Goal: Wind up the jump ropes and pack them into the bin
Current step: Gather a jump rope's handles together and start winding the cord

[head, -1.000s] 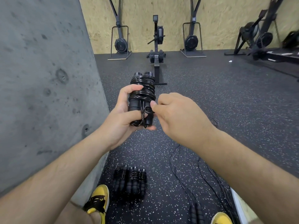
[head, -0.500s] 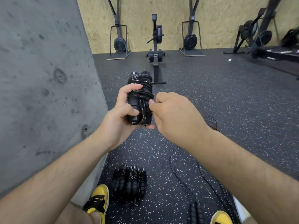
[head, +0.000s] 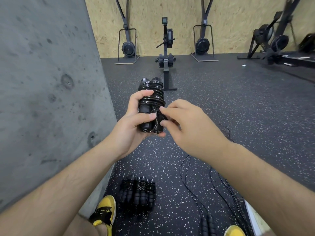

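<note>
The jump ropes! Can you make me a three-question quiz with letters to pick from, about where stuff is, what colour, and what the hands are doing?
1. Where do the wound ropes lie?
A. on the floor by the grey wall
B. on a rowing machine
C. in a bin

2. What colour are the shoes?
A. red
B. yellow
C. white

3. What is the left hand doing?
A. hanging empty
B. pressing flat on the floor
C. gripping a wound rope

Answers:
1. A: the pile of wound ropes sits on the speckled floor next to the grey wall.
2. B: the shoe near the wall is yellow with black laces.
3. C: the left hand curls round the held rope bundle, while the right hand fingers work at its cord.
</note>
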The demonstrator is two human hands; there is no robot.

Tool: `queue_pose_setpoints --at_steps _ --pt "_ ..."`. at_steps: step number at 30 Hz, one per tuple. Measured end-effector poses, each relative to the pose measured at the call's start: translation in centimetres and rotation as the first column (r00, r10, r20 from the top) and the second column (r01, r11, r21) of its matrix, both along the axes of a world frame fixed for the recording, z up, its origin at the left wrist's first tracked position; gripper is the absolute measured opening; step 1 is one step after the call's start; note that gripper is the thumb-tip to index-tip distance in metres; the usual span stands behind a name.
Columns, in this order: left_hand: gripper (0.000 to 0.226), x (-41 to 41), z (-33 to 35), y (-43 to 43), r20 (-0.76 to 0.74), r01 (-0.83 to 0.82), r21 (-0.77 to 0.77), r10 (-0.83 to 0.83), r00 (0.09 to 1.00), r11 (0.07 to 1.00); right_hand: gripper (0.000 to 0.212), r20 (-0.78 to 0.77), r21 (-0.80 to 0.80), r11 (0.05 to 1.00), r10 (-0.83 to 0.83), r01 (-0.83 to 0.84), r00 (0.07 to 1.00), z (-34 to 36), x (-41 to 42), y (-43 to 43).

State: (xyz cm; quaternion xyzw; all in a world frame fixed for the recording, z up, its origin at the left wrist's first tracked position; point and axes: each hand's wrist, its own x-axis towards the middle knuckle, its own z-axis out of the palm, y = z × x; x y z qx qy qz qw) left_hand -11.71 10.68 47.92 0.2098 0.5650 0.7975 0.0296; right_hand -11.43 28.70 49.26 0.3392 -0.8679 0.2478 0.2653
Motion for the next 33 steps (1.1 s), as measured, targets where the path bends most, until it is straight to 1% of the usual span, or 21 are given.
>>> queue_pose_setpoints --at_steps 3,7,9,11,14,16,18,20,22,23,28,31,33 --pt "0.058 0.2 0.1 0.0 0.005 0.013 0.015 -0.013 1.000 1.000 0.019 -0.070 -0.086 0.996 0.026 -0.032 0.997 -0.6 0.1 -0.3" --pt "0.058 0.3 0.1 -0.2 0.018 0.046 -0.002 -0.046 0.999 0.999 0.015 -0.104 -0.217 0.975 0.024 -0.047 0.994 -1.0 0.2 -1.3" --pt "0.057 0.2 0.1 -0.2 0.024 0.051 0.004 -0.051 0.998 0.999 0.012 -0.048 -0.335 0.942 0.016 -0.032 0.999 -0.9 0.3 -1.8" --pt "0.056 0.0 0.0 -0.3 0.023 0.049 0.014 -0.050 0.999 0.999 0.011 0.039 -0.446 0.895 0.026 -0.006 0.999 -0.9 0.4 -2.1" --pt "0.058 0.0 -0.1 -0.6 0.016 0.028 0.015 -0.029 0.999 0.999 0.018 0.167 -0.530 0.847 0.073 0.027 0.983 -0.9 0.9 -2.6" --pt "0.059 -0.1 -0.1 -0.8 0.011 0.003 0.016 -0.003 1.000 1.000 0.021 0.203 -0.532 0.846 0.116 0.010 0.972 -0.7 1.1 -2.9" --pt "0.060 -0.2 -0.2 -1.0 -0.010 -0.036 -0.004 0.036 0.999 0.999 0.016 0.219 -0.505 0.863 0.116 0.011 0.969 -0.3 1.4 -3.2" --pt "0.065 -0.4 -0.4 -1.2 -0.065 -0.078 -0.087 0.072 0.995 0.993 0.008 0.214 -0.401 0.914 0.023 0.067 0.977 -0.1 1.7 -3.5" --pt "0.072 -0.5 -0.7 -1.6 -0.120 -0.084 -0.204 0.060 0.991 0.975 0.012 0.223 -0.290 0.944 -0.093 0.157 0.970 -0.1 2.0 -4.0" --pt "0.075 -0.5 -0.8 -1.7 -0.129 -0.076 -0.240 0.046 0.991 0.968 0.014 0.245 -0.275 0.942 -0.124 0.192 0.962 -0.1 2.2 -4.2" --pt "0.077 -0.9 -1.1 -1.7 -0.168 -0.109 -0.287 0.062 0.984 0.952 0.017 0.337 -0.265 0.908 -0.229 0.326 0.913 0.1 2.3 -5.0" --pt "0.077 -1.0 -1.2 -1.6 -0.189 -0.140 -0.344 0.078 0.979 0.928 0.012 0.389 -0.319 0.882 -0.213 0.347 0.896 -0.3 2.3 -5.7" --pt "0.080 -0.9 -1.3 -1.5 -0.198 -0.145 -0.385 0.071 0.978 0.912 0.016 0.431 -0.378 0.852 -0.183 0.361 0.884 -0.4 2.0 -6.1"
